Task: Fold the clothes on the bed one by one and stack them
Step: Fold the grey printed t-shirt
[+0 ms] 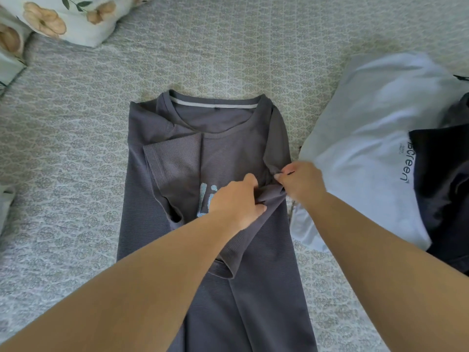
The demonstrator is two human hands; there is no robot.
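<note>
A grey T-shirt lies face up in the middle of the bed, collar away from me, with both sides folded inward over the chest. Its left sleeve lies flat across the front. My left hand grips the bunched right sleeve over the pale printed letters. My right hand pinches the same sleeve at the shirt's right edge, just beside the left hand. A white T-shirt with dark lettering lies crumpled to the right, and a dark navy garment overlaps it at the far right.
The patterned grey bedspread covers the whole bed. A floral pillow sits at the top left corner, and another pale cloth edge shows at the left border.
</note>
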